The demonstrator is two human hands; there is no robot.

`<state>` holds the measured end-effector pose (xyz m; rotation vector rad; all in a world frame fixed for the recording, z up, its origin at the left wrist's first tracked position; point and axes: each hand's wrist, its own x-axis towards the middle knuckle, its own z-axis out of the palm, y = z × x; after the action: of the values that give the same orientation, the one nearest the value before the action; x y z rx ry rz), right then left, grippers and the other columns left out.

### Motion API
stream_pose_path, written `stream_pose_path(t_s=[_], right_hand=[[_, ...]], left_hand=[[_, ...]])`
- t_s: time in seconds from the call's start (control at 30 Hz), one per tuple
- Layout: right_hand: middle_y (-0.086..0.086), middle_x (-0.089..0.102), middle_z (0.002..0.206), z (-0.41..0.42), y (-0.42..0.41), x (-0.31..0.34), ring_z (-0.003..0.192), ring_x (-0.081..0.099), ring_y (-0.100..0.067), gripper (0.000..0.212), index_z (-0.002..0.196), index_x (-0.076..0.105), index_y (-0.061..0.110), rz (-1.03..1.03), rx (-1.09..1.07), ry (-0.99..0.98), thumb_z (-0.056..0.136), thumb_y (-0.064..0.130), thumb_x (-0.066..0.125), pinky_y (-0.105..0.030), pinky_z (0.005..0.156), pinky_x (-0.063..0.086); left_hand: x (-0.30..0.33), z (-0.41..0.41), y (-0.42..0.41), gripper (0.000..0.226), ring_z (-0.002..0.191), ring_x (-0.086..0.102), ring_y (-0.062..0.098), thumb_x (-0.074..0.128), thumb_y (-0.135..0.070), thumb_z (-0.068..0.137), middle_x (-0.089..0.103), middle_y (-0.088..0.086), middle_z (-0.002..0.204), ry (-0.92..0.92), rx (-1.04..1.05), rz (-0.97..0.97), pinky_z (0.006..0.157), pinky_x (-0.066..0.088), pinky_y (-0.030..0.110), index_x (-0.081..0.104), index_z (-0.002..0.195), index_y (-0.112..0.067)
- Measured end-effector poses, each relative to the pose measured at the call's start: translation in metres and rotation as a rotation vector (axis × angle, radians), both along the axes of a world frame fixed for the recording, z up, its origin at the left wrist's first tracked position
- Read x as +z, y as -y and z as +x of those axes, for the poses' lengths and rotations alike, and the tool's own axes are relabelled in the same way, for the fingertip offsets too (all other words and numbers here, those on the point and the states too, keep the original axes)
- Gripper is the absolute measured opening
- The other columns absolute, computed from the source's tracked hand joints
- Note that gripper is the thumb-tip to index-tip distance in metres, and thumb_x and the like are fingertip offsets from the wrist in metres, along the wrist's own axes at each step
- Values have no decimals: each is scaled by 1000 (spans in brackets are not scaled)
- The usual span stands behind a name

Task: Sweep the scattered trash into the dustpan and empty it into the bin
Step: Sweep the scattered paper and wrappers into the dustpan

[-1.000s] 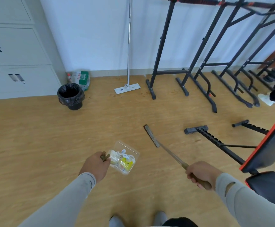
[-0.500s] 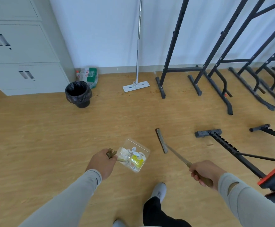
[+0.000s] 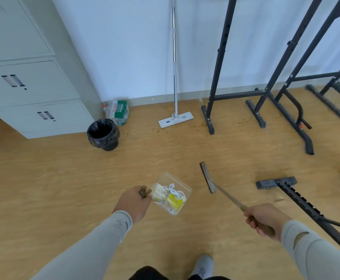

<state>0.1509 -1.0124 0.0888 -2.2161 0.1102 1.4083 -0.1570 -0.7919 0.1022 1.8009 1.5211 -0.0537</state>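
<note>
Your left hand [image 3: 133, 203] is wrapped around the stubby brown handle of the clear dustpan [image 3: 173, 194], held out low in front of you. The trash [image 3: 170, 196] is riding inside it: white crumpled bits plus a yellow piece. Your right hand [image 3: 263, 218] has a closed fist on the handle of the broom [image 3: 215, 183], and the brush head pokes forward at about 12 o'clock from that hand, just right of the pan and not touching it.

The bin [image 3: 103, 135], with its black liner and open mouth, sits at roughly 11 o'clock from the dustpan, well apart, near the grey cabinet [image 3: 33, 102]. A bagged pack of bottles [image 3: 117, 112] leans just behind the bin by the wall. A flat mop [image 3: 175, 116] stands at 12 o'clock against the wall, and black gym racks [image 3: 266, 93] fill the 1 to 3 o'clock side.
</note>
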Motion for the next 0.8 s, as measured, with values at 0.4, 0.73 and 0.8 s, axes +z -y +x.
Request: stream_pose_path(t_s=[0.4, 0.73, 0.8], right_hand=[[-13, 62, 69, 114, -67, -1, 46, 49, -15, 17, 99, 67, -8, 8, -78, 38, 99, 6, 58, -21, 32, 39], [-7, 62, 60, 225, -187, -5, 41, 50, -12, 15, 94, 67, -3, -76, -104, 99, 97, 9, 60, -21, 36, 39], [-6, 61, 60, 242, -207, -2, 41, 50, -12, 17, 92, 67, -2, -70, -112, 92, 97, 12, 59, -21, 36, 38]], left_hand=[[-8, 137, -82, 18, 63, 64, 20, 60, -40, 98, 70, -1, 80, 2, -45, 2, 54, 49, 29, 64, 109, -27], [-38, 277, -214, 15, 65, 66, 21, 59, -41, 98, 70, 0, 80, 43, -192, -58, 63, 55, 35, 63, 106, -29], [-36, 302, -238, 12, 68, 66, 21, 59, -42, 98, 70, -1, 82, 47, -231, -59, 66, 56, 35, 60, 103, -31]])
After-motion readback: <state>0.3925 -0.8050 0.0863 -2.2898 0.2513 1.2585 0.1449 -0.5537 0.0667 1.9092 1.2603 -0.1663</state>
